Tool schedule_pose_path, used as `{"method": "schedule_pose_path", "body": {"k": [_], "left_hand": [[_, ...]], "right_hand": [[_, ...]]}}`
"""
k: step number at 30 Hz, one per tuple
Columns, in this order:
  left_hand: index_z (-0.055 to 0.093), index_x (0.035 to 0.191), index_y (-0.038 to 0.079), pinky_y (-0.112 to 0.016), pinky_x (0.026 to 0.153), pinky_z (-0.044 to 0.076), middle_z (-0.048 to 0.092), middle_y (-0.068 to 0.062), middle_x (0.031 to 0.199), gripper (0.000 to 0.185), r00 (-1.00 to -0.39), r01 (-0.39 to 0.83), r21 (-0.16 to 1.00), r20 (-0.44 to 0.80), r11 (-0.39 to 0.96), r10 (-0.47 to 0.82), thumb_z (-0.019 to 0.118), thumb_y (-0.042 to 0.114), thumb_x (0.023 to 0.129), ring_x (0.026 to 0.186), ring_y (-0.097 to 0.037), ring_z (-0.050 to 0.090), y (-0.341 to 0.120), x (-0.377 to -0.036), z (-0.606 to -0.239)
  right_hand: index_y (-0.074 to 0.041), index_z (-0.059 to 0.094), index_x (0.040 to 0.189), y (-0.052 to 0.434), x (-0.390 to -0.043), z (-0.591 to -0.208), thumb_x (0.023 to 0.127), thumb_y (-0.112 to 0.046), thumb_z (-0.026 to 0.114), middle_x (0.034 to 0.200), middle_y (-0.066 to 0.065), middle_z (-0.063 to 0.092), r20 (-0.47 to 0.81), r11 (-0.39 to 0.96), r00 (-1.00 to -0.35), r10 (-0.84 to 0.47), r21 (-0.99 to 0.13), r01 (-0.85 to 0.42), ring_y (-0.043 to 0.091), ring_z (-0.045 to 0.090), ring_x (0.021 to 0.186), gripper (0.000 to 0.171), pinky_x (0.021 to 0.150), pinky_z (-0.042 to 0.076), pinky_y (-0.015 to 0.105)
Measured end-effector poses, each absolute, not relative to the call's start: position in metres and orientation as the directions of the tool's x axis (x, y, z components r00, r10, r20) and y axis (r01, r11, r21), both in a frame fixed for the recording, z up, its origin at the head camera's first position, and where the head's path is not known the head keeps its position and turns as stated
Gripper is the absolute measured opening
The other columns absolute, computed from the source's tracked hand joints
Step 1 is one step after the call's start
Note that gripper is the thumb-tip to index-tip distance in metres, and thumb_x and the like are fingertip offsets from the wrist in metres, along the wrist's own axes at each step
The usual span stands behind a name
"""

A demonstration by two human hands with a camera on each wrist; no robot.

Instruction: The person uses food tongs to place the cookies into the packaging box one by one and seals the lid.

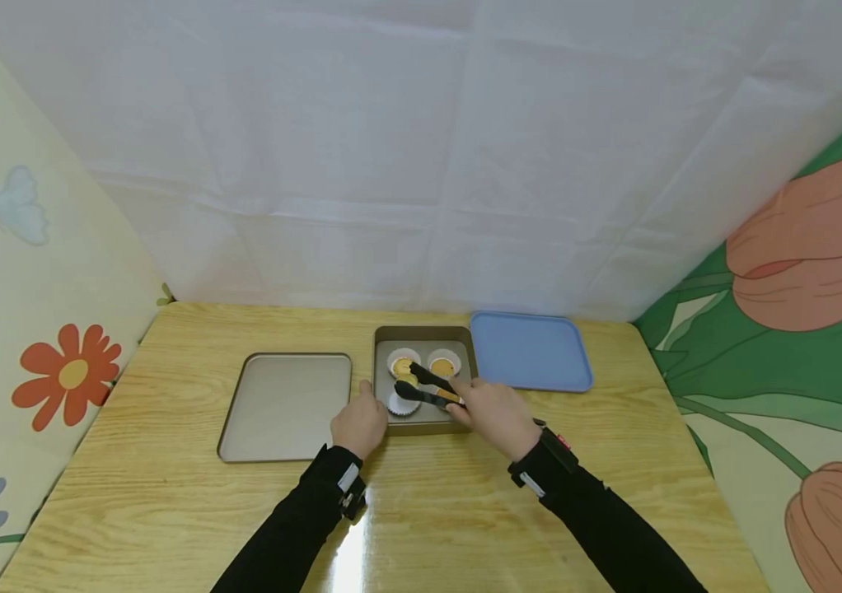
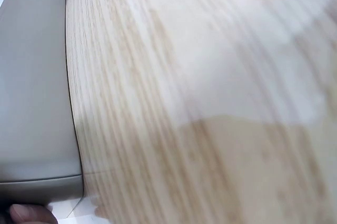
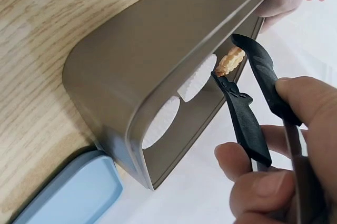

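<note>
My right hand [image 1: 498, 416] holds black-tipped tongs [image 3: 245, 121] over the square brown baking pan [image 1: 427, 428]. Between the tong tips is a small golden pastry with a ridged edge [image 3: 230, 61]; whether both tips touch it, I cannot tell. White paper cups stand in the pan. The back right cup [image 1: 455, 357] has a golden pastry inside, the back left cup [image 1: 394, 356] shows yellow, and the front left cup [image 1: 402, 406] is partly under the tongs. Tongs and hand partly hide the front right one. My left hand [image 1: 359, 422] grips the pan's left wall near the front corner.
A shallow beige tray [image 1: 283, 408] lies to the left of the pan, close to my left hand. Just right of the pan, at the back, is a blue tray [image 1: 532, 350]. White cloth [image 1: 391, 165] hangs behind the wooden table [image 1: 465, 519].
</note>
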State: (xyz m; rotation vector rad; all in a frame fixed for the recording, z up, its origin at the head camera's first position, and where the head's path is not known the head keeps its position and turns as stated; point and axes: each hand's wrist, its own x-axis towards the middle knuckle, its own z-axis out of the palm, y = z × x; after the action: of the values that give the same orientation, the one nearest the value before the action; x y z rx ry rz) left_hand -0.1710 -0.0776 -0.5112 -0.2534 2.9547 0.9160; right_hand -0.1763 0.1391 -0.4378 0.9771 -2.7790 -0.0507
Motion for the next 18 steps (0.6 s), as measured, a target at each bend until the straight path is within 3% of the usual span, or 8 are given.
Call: {"method": "schedule_pose_path", "body": {"k": [10,18], "left_hand": [[0.044,0.117,-0.003,-0.041,0.041,0.036,0.045,-0.007,0.049,0.035,-0.986,-0.165,0.551,-0.076,0.818,-0.148,0.036,0.015,0.089,0.045,-0.024,0.048,-0.077,-0.1704,-0.5113],[0.043,0.12,-0.005,-0.039,0.039,0.033,0.043,-0.007,0.047,0.037,-0.989,-0.146,0.55,-0.057,0.822,-0.138,0.036,0.014,0.089,0.042,-0.022,0.044,-0.0766,-0.1699,-0.511]], "right_hand": [[-0.012,0.056,0.121,0.1343,-0.1749,-0.4467,0.087,-0.037,0.059,0.064,0.003,0.052,0.171,0.768,-0.749,-0.64,0.114,-0.63,0.011,0.034,0.043,0.042,0.041,0.028,0.024],[-0.013,0.057,0.123,0.1324,-0.1723,-0.4487,0.088,-0.039,0.057,0.067,0.005,0.054,0.123,0.776,-0.766,-0.631,0.127,-0.618,0.011,0.027,0.038,0.044,0.04,0.018,0.025]]}}
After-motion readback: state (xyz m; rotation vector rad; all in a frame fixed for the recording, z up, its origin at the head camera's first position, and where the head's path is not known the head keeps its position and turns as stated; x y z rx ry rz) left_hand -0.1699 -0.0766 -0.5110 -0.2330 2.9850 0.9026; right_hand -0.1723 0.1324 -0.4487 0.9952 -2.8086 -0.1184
